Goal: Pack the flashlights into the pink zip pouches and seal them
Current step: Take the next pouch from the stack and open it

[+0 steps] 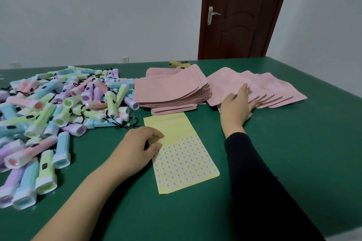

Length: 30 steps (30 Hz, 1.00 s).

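Our right hand lay flat and wide on the fanned pouches, our left hand pinching the sheet — best, we judged, to slide one pouch free.

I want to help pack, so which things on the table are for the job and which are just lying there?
For the job: flashlights, stacked pink pouches, fanned-out pink pouches.
Not named in it: yellow sticker sheet (maybe for labels), yellow fuzzy thing behind the stack.
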Available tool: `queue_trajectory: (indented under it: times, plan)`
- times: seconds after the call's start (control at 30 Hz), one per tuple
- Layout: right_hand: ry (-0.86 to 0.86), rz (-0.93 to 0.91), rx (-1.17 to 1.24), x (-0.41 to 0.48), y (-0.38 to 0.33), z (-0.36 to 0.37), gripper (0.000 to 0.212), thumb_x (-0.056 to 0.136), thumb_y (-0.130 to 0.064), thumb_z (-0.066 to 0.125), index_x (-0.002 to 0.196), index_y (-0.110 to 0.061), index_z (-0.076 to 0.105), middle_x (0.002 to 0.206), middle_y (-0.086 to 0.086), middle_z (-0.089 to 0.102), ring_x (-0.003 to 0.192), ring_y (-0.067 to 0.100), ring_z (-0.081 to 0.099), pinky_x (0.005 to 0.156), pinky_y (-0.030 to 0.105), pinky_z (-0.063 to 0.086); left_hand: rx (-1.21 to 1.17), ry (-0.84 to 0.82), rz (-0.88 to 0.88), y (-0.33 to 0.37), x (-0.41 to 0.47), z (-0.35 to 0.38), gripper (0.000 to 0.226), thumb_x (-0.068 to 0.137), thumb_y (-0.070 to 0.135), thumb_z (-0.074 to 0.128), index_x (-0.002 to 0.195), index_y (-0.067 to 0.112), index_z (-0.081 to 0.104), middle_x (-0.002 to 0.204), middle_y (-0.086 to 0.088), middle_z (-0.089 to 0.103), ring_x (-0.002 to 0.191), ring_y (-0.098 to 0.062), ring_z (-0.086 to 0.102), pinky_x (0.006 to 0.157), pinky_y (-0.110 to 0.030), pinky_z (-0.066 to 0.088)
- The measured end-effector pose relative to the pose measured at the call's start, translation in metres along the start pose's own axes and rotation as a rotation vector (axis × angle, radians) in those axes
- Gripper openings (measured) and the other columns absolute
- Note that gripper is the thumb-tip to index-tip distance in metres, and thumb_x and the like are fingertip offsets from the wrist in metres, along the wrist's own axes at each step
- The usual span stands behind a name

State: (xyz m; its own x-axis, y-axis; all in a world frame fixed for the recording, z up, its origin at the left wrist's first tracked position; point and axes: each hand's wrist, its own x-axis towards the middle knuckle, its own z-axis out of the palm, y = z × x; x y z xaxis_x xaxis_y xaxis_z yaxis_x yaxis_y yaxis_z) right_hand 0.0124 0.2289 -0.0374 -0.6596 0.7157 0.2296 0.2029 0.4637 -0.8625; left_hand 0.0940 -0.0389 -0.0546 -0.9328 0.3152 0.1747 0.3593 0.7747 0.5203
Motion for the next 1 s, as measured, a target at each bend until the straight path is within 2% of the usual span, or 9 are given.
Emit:
queue_trajectory:
  times: [0.1,0.2,0.3,0.43,0.5,0.63,0.77,0.9,1.0]
  plan:
    - [0.049,-0.013,0.038,-0.001,-0.001,-0.002,0.061,0.1,-0.033,0.04,0.155,-0.023,0.016,0.159,-0.005,0.028,0.149,0.026,0.002,0.116,0.054,0.012,0.004,0.003,0.001,0.0,0.0,0.0,0.023,0.096,0.028,0.057,0.118,0.033,0.061,0.114,0.021,0.054,0.121,-0.013,0.045,0.105,-0.032,0.037]
    - [0.03,-0.004,-0.008,-0.002,0.001,-0.003,0.067,0.095,-0.023,0.049,0.154,-0.028,0.017,0.156,0.001,0.032,0.141,0.028,0.021,0.11,0.05,0.024,0.008,0.003,0.007,0.0,0.0,0.0,0.023,0.096,0.03,0.057,0.119,0.033,0.061,0.114,0.021,0.053,0.121,-0.013,0.045,0.105,-0.032,0.037]
    - [-0.027,0.004,-0.101,-0.003,0.002,-0.002,0.065,0.093,-0.017,0.051,0.152,-0.03,0.025,0.15,0.007,0.035,0.133,0.032,0.029,0.105,0.046,0.029,0.014,-0.004,0.011,0.0,0.0,0.0,0.024,0.096,0.033,0.057,0.12,0.033,0.06,0.115,0.022,0.052,0.122,-0.013,0.044,0.105,-0.032,0.037]
    - [-0.068,-0.037,-0.004,-0.005,0.002,-0.002,0.062,0.093,-0.001,0.046,0.15,-0.022,0.032,0.144,0.012,0.037,0.128,0.035,0.041,0.1,0.043,0.042,0.033,-0.01,0.015,0.0,0.0,0.0,0.025,0.096,0.033,0.057,0.12,0.033,0.06,0.116,0.021,0.052,0.121,-0.014,0.044,0.105,-0.033,0.037]
    - [-0.036,-0.039,0.047,-0.006,0.002,-0.003,0.063,0.092,0.003,0.043,0.15,-0.021,0.033,0.147,0.012,0.032,0.13,0.035,0.039,0.102,0.042,0.041,0.037,-0.009,0.018,0.0,0.0,0.0,0.025,0.096,0.033,0.057,0.12,0.033,0.06,0.116,0.021,0.052,0.121,-0.015,0.045,0.104,-0.033,0.038]
    - [0.088,-0.018,-0.008,-0.01,-0.009,-0.007,0.065,0.09,-0.004,0.047,0.15,-0.021,0.029,0.159,0.01,0.015,0.143,0.032,0.017,0.111,0.047,0.025,0.048,-0.033,0.019,0.001,0.0,-0.001,0.03,0.093,0.042,0.058,0.122,0.033,0.059,0.122,0.018,0.053,0.122,-0.013,0.044,0.104,-0.033,0.038]
    - [0.127,-0.216,-0.066,-0.023,-0.026,-0.005,0.055,0.09,-0.007,0.05,0.143,-0.017,0.039,0.159,0.008,0.021,0.144,0.029,0.017,0.114,0.047,0.018,0.078,-0.051,0.009,0.005,-0.002,-0.004,0.036,0.093,0.047,0.058,0.126,0.034,0.056,0.13,0.016,0.052,0.124,-0.011,0.04,0.106,-0.033,0.036]
    - [0.04,-0.485,-0.211,-0.046,-0.042,0.014,0.04,0.092,-0.009,0.05,0.131,-0.018,0.053,0.15,0.003,0.039,0.142,0.025,0.02,0.111,0.047,0.019,0.113,-0.03,-0.028,0.007,-0.005,-0.009,0.036,0.096,0.043,0.055,0.13,0.032,0.054,0.136,0.013,0.05,0.128,-0.013,0.037,0.107,-0.033,0.034]
    - [-0.135,-0.58,-0.377,-0.053,-0.057,0.03,0.046,0.091,-0.008,0.046,0.136,-0.016,0.05,0.151,0.002,0.039,0.142,0.027,0.018,0.112,0.048,0.02,0.105,-0.008,-0.045,0.005,-0.006,-0.012,0.034,0.097,0.04,0.054,0.13,0.03,0.055,0.137,0.011,0.05,0.13,-0.014,0.037,0.108,-0.035,0.034]
